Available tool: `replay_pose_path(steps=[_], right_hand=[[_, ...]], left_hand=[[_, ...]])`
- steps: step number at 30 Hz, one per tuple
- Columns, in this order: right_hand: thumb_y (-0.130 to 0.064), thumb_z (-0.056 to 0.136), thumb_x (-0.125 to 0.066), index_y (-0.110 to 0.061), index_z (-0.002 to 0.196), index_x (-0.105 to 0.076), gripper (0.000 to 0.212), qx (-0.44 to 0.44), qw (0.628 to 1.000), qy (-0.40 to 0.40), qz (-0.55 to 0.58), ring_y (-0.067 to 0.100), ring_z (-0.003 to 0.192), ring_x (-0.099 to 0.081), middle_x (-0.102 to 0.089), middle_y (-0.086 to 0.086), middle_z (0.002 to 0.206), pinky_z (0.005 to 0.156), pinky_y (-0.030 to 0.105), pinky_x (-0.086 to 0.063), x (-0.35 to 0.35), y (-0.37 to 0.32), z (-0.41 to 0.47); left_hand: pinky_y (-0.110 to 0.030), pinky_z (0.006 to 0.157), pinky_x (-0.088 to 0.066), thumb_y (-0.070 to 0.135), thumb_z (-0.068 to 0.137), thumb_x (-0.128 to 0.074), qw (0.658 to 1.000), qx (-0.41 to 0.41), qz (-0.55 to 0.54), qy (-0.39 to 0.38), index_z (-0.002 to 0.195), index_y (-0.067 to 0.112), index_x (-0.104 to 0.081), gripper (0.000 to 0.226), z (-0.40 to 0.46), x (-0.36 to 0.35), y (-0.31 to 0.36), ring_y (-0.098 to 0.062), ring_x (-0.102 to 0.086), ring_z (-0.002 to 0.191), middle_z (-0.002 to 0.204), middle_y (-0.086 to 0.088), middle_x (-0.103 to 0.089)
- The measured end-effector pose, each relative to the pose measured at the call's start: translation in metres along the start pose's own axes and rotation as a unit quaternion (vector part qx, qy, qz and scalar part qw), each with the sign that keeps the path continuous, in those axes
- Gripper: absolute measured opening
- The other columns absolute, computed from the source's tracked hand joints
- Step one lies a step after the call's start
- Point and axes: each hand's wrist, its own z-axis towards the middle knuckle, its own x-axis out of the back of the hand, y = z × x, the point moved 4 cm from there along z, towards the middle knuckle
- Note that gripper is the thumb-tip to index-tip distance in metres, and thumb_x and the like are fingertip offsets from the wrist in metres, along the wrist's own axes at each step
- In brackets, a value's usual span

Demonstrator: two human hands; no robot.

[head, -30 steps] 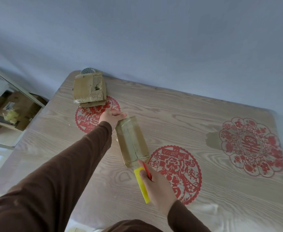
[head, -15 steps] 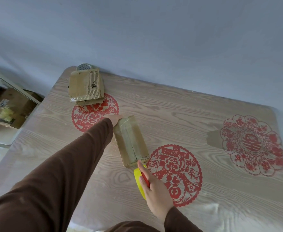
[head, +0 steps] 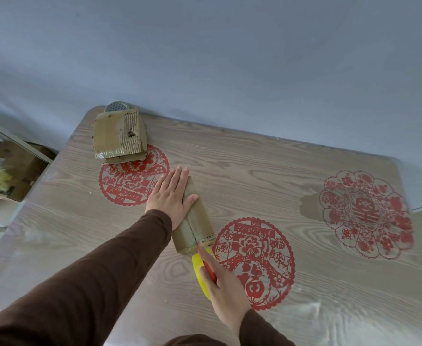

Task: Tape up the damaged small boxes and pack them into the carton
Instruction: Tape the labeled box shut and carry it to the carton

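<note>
We look down on a wood-grain table (head: 254,171) set against a pale blue wall, with three red paper-cut decorations under its clear cover. Near the centre of the frame lies a small cardboard box (head: 197,222), long and narrow, wrapped in brown tape, its near end pointing toward us. Our left hand (head: 172,197) lies flat on the far half of the box, fingers spread straight and holding nothing, the palm pressing down. Our right hand (head: 219,273), lower centre, is closed around a yellow tape dispenser (head: 200,270) with a red part, and its forefinger reaches to the box's near end. Both arms wear dark brown sleeves. In the upper left, at the table's far edge, sits a stack of torn cardboard boxes (head: 118,136). At the far left edge, beyond the table, a larger carton (head: 10,168) stands lower down.
</note>
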Motion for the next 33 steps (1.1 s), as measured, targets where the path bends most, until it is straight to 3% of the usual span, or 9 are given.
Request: replay_pose_path(steps=[4, 10, 15, 19, 21, 23, 25, 28, 33], right_hand=[[-0.050, 0.106, -0.032, -0.064, 0.149, -0.011, 0.050, -0.006, 1.000, -0.006, 0.006, 0.001, 0.083, -0.064, -0.068, -0.015, 0.101, 0.075, 0.018, -0.051, -0.007, 0.009, 0.002], [-0.063, 0.100, -0.026, -0.063, 0.150, -0.005, 0.054, -0.005, 1.000, -0.012, 0.018, -0.011, 0.099, -0.058, -0.052, -0.035, 0.118, 0.088, 0.009, -0.045, -0.011, 0.006, 0.000], [-0.040, 0.108, -0.037, -0.063, 0.145, -0.008, 0.052, -0.024, 0.999, -0.015, 0.031, -0.013, 0.070, -0.053, -0.047, -0.031, 0.081, 0.067, 0.008, -0.040, -0.007, 0.009, 0.004], [-0.039, 0.108, -0.038, -0.059, 0.149, -0.007, 0.055, -0.028, 0.998, -0.033, 0.046, -0.016, 0.079, -0.057, -0.055, -0.033, 0.099, 0.072, 0.007, -0.043, -0.009, 0.012, 0.003], [-0.039, 0.108, -0.037, -0.058, 0.150, -0.005, 0.057, -0.032, 0.997, -0.041, 0.062, -0.019, 0.098, -0.050, -0.049, -0.033, 0.127, 0.081, -0.001, -0.037, -0.008, 0.011, 0.003], [-0.040, 0.108, -0.037, -0.058, 0.152, -0.005, 0.058, -0.029, 0.996, -0.047, 0.069, -0.018, 0.119, -0.037, -0.030, -0.034, 0.143, 0.090, -0.006, -0.027, -0.007, 0.012, 0.003], [-0.040, 0.108, -0.038, -0.060, 0.152, -0.007, 0.058, -0.025, 0.995, -0.051, 0.079, -0.029, 0.117, -0.031, -0.026, -0.039, 0.142, 0.093, -0.006, -0.024, -0.008, 0.015, 0.003], [-0.042, 0.107, -0.042, -0.059, 0.153, -0.012, 0.057, -0.013, 0.992, -0.037, 0.119, -0.034, 0.121, -0.028, -0.025, -0.045, 0.144, 0.097, -0.002, -0.026, -0.011, 0.016, 0.003], [-0.038, 0.104, -0.050, -0.046, 0.144, -0.030, 0.045, -0.045, 0.981, 0.029, 0.184, 0.000, 0.126, -0.054, -0.052, -0.020, 0.140, 0.107, 0.025, -0.045, -0.004, 0.030, 0.009]], left_hand=[[-0.036, 0.125, 0.008, 0.067, 0.097, 0.001, 0.999, 0.013, 0.030, 0.008, 0.159, 0.019, 0.012, 0.080, -0.003, 0.003, 0.000, -0.016, 0.013, 0.154, 0.169, -0.003, 0.008], [-0.036, 0.125, 0.008, 0.072, 0.094, 0.007, 1.000, -0.027, 0.005, -0.010, 0.159, 0.011, 0.011, 0.089, -0.059, -0.015, 0.032, -0.023, 0.016, 0.153, 0.166, -0.011, 0.015], [-0.035, 0.124, 0.006, 0.075, 0.094, 0.001, 1.000, -0.023, 0.005, -0.005, 0.161, 0.013, 0.001, 0.091, -0.054, -0.018, 0.029, -0.022, 0.007, 0.155, 0.168, -0.008, 0.003], [-0.035, 0.123, 0.012, 0.078, 0.089, 0.008, 0.999, -0.025, -0.005, -0.026, 0.159, 0.015, 0.011, 0.094, -0.053, -0.014, 0.031, -0.020, 0.020, 0.153, 0.167, -0.006, 0.016], [-0.037, 0.123, 0.014, 0.078, 0.089, 0.002, 0.998, -0.047, -0.017, -0.038, 0.158, 0.016, 0.014, 0.093, -0.059, -0.010, 0.029, -0.020, 0.027, 0.151, 0.164, -0.005, 0.024], [-0.043, 0.124, 0.006, 0.068, 0.098, -0.008, 0.997, -0.079, -0.003, -0.005, 0.161, 0.016, 0.000, 0.082, -0.077, -0.009, 0.028, -0.023, 0.017, 0.154, 0.167, -0.009, 0.012], [-0.044, 0.124, 0.000, 0.059, 0.104, -0.012, 0.996, -0.084, -0.007, 0.011, 0.162, 0.020, -0.008, 0.070, -0.100, -0.017, 0.025, -0.025, 0.007, 0.156, 0.168, -0.009, 0.004], [-0.043, 0.124, 0.002, 0.064, 0.102, -0.015, 0.997, -0.064, -0.036, 0.007, 0.162, 0.027, -0.003, 0.070, -0.102, -0.021, 0.023, -0.024, 0.010, 0.155, 0.168, -0.006, 0.005], [-0.058, 0.122, 0.003, 0.069, 0.091, -0.034, 0.995, -0.059, -0.060, -0.047, 0.159, 0.037, 0.009, 0.087, -0.093, -0.022, 0.026, -0.020, 0.023, 0.152, 0.167, 0.002, 0.018]])
